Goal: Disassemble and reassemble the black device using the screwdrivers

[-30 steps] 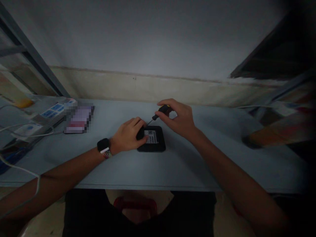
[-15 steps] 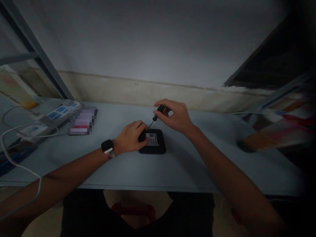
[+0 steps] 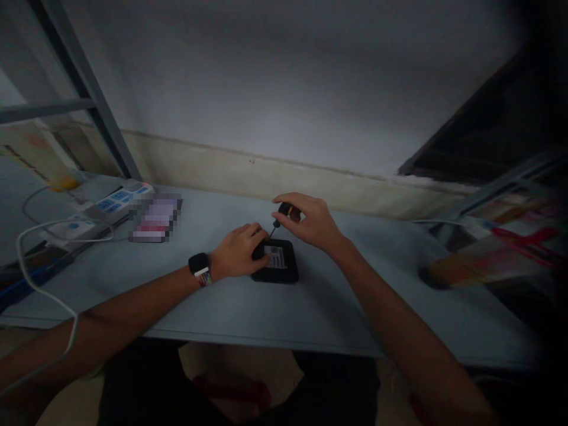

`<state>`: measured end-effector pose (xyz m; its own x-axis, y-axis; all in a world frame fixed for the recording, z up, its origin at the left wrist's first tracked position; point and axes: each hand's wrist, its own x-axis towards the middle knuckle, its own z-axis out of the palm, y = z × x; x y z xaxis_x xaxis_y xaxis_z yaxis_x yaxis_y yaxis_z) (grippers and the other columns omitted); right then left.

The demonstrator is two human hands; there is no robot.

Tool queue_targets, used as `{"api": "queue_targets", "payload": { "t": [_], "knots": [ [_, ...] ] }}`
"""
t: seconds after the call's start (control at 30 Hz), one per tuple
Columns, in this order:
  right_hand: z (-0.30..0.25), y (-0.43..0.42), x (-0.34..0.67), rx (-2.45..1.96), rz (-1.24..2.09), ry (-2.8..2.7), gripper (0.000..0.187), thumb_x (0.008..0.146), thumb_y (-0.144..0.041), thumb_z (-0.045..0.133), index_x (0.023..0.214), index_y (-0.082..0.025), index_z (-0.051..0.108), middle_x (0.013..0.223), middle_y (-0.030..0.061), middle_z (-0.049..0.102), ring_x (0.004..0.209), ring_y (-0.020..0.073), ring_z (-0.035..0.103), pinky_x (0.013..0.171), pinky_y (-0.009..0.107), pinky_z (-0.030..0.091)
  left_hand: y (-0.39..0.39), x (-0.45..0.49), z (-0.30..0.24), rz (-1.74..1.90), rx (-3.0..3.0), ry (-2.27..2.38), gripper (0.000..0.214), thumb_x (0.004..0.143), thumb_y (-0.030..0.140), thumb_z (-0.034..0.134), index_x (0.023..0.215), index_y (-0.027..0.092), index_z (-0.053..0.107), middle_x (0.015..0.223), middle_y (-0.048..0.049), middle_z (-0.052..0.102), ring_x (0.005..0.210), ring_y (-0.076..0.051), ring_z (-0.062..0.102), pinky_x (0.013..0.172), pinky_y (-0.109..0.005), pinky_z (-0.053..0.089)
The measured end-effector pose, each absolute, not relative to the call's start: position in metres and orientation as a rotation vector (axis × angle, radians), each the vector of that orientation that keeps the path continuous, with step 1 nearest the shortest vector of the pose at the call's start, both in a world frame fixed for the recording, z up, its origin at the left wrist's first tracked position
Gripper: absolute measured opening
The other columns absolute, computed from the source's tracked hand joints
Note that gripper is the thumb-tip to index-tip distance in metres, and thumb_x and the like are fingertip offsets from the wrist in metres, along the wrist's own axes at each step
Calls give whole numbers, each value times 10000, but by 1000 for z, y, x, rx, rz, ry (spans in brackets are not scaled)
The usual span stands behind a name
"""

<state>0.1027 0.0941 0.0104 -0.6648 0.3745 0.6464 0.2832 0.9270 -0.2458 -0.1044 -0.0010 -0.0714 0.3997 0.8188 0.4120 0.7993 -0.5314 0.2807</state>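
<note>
Screwdriver [image 3: 283, 210] pinched in our right hand [image 3: 313, 220], we grip the labelled black box [image 3: 281, 271] with our left hand [image 3: 239, 252], likely steadying it.

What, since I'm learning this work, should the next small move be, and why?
Perhaps the right hand should twist the screwdriver slightly: it slants down toward the far edge of the black box, and the left hand rests on that box, seemingly steadying it.
</note>
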Motion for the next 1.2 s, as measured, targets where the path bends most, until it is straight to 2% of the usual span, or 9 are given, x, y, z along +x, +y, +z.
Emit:
{"api": "queue_targets", "payload": {
  "t": [0.23,0.33,0.47,0.6,0.73,0.87,0.97,1.07,1.2],
  "knots": [
    [-5,85,84,-484,814,-2082,228,989,-420,734,1091,-216,747,985,39,768,759,148,660,676,296,518,1,-105,-74,811,2612,1507,330,948,407,684,1178,178,625,1156,-110,659,1049,-297,661,957,-480,594],
    [-11,84,88,-412,1005,-2003,299,1061,-467,605,1177,-235,753,961,25,743,758,139,606,652,282,469,0,-104,-73,809,2602,1505,319,947,394,684,1179,185,620,1158,-106,665,1043,-290,664,948,-471,596],
    [-8,79,94,-357,997,-2087,432,1123,-465,437,1385,-260,713,1036,37,743,727,133,531,620,285,410,0,-105,-72,807,2589,1501,307,947,391,687,1163,184,618,1156,-114,666,1050,-291,664,957,-480,593],
    [-6,72,90,-437,927,-2105,379,1102,-428,535,1426,-267,645,1084,31,756,732,115,552,639,274,433,0,-105,-72,803,2597,1487,311,946,393,686,1163,181,618,1141,-113,662,1043,-294,662,965,-486,593],
    [-12,68,82,-531,986,-1901,300,983,-478,726,1153,-241,657,967,21,753,703,115,580,585,262,435,1,-105,-72,827,2597,1478,305,946,391,690,1168,193,618,1145,-108,662,1049,-291,665,965,-481,595],
    [-17,67,79,-588,1118,-1681,404,853,-459,867,951,-258,531,840,-15,744,598,93,504,507,239,373,0,-105,-73,854,2585,1470,305,934,362,701,1175,193,621,1150,-107,665,1043,-285,671,951,-473,600],
    [-19,68,80,-584,1259,-1624,416,838,-440,878,1083,-266,589,824,-39,736,542,73,426,472,226,299,-1,-104,-73,854,2578,1468,285,936,348,693,1163,188,623,1140,-108,666,1033,-287,670,940,-476,602],
    [-21,71,83,-529,1373,-1615,417,933,-511,742,1262,-272,653,900,-22,741,503,57,384,454,234,269,-1,-104,-71,826,2587,1481,292,943,357,690,1163,178,624,1139,-111,659,1032,-289,665,939,-474,600],
    [-21,70,83,-506,1388,-1626,364,946,-517,717,1180,-240,694,1146,50,789,516,48,457,443,241,314,0,-104,-70,792,2598,1490,305,946,373,692,1168,178,619,1144,-109,653,1033,-288,661,953,-472,593]
  ]
}}
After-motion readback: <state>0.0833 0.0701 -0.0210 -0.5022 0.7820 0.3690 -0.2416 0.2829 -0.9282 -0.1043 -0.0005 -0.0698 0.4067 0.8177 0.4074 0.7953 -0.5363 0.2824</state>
